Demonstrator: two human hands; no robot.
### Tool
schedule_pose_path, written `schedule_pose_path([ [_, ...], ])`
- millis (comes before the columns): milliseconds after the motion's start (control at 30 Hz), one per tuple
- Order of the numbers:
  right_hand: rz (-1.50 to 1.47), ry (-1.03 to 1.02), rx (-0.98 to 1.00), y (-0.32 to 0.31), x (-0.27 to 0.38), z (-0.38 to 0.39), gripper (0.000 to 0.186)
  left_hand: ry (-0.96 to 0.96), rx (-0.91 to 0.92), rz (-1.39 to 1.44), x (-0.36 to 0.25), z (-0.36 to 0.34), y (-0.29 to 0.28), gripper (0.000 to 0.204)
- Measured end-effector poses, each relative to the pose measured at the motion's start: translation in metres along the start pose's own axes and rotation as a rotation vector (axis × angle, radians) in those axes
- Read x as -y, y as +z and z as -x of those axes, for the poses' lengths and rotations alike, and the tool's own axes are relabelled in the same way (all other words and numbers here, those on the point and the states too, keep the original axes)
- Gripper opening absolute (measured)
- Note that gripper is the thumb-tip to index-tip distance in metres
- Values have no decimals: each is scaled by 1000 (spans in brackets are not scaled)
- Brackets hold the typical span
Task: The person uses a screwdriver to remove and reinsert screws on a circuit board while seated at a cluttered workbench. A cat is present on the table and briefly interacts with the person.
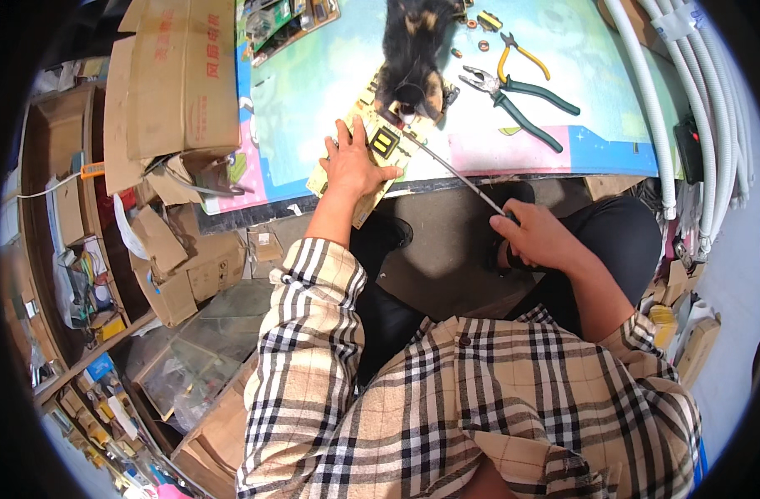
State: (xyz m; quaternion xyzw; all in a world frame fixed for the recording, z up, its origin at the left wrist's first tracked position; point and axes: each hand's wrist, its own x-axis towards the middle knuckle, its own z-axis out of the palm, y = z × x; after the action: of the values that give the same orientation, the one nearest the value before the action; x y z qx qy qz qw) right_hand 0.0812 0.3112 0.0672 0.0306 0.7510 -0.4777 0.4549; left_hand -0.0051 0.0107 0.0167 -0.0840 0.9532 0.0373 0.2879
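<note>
My left hand lies on a yellow circuit board at the table's near edge, its fingers spread. In my right hand is a long thin screwdriver, gripped by its handle. The shaft slants up and left, its tip reaching the board close to a black-and-yellow block component. A black and orange cat is over the far part of the board, its head down by the screwdriver tip. Whether the tip touches the board or the cat I cannot tell.
Right of the cat lie green-handled pliers and yellow-handled cutters, near several small copper coils. A cardboard box stands left. More circuit boards are at the back. White corrugated tubes hang over the right edge.
</note>
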Motion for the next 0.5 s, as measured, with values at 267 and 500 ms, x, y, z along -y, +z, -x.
schedule_pose_path([
  [267, 266, -42, 21, -42, 24, -23, 38, 10, -17, 6, 1, -1, 2, 130],
  [500, 148, 31, 169, -52, 25, -21, 32, 13, -26, 32, -2, 3, 1, 131],
])
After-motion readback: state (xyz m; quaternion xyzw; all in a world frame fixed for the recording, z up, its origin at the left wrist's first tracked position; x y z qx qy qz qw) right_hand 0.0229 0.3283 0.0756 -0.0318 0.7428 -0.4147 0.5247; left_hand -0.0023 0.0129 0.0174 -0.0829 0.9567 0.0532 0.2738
